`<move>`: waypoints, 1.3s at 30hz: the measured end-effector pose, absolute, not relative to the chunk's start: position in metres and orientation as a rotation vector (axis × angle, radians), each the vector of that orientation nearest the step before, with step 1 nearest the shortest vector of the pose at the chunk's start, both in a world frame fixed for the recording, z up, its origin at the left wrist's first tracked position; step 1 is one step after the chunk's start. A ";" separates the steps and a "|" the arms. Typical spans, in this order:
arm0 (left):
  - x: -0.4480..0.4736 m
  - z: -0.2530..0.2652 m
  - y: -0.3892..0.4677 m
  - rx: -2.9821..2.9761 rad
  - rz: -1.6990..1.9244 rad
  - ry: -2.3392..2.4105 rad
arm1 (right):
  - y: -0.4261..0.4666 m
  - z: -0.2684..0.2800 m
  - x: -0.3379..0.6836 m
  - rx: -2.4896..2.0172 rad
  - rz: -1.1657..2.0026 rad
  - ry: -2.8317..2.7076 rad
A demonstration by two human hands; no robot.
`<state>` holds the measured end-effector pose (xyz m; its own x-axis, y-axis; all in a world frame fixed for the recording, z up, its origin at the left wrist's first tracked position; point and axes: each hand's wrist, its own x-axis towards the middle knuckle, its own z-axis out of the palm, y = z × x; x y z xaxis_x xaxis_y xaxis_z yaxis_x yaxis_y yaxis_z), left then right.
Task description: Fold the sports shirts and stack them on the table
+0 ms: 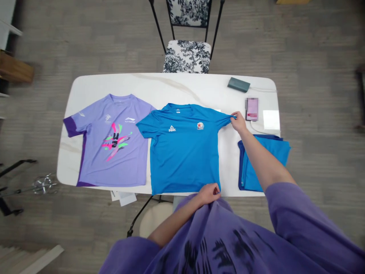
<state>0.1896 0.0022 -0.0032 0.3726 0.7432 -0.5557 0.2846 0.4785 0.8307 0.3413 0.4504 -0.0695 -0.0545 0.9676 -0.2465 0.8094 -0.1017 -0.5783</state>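
A blue T-shirt [184, 152] with small chest logos lies spread face up on the white table, its collar toward the far side. My right hand [238, 122] pinches the end of its right-side sleeve and holds that sleeve stretched outward. At the near edge, my left hand [209, 193] is closed on the shirt's bottom right hem corner. To the left lies a purple T-shirt [125, 152] with a colourful print, also flat; the blue shirt's left sleeve overlaps its edge. Folded blue clothes [255, 175] sit at the table's right end, partly behind my right forearm.
On the white table [94, 82], a dark power bank [238, 84] with a cable lies at the back right. A phone [252, 109] and a white paper [271, 120] are nearer. A patterned chair [187, 57] stands beyond the far edge; a pale stool [155, 219] is near me.
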 end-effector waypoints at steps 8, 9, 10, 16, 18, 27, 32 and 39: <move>0.133 -0.029 0.126 1.143 0.612 1.587 | 0.429 -0.052 0.358 -1.773 0.575 -2.395; 0.105 -0.037 0.150 1.146 0.643 1.667 | 0.425 -0.055 0.342 -1.706 0.636 -2.457; 0.077 -0.044 0.175 1.164 0.672 1.755 | 0.423 -0.059 0.323 -1.657 0.679 -2.499; -0.035 -0.098 0.327 1.472 0.584 2.142 | 0.442 -0.106 0.239 -1.621 0.681 -2.562; -0.048 -0.118 0.366 1.563 0.513 2.137 | 0.457 -0.123 0.228 -1.657 0.616 -2.564; -0.099 -0.185 0.467 1.871 0.481 1.816 | 0.507 -0.164 0.224 -1.718 0.429 -2.522; -0.115 -0.185 0.484 1.946 0.407 1.719 | 0.533 -0.172 0.226 -1.721 0.461 -2.497; -0.110 -0.142 0.425 1.820 0.522 1.949 | 0.514 -0.120 0.254 -1.605 0.542 -2.520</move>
<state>-0.1101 0.4245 -0.1417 -0.0536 0.9973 -0.0493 0.8393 0.0717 0.5390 0.2543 0.5139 -0.1200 -0.4372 0.8936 -0.1014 0.8564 0.3792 -0.3505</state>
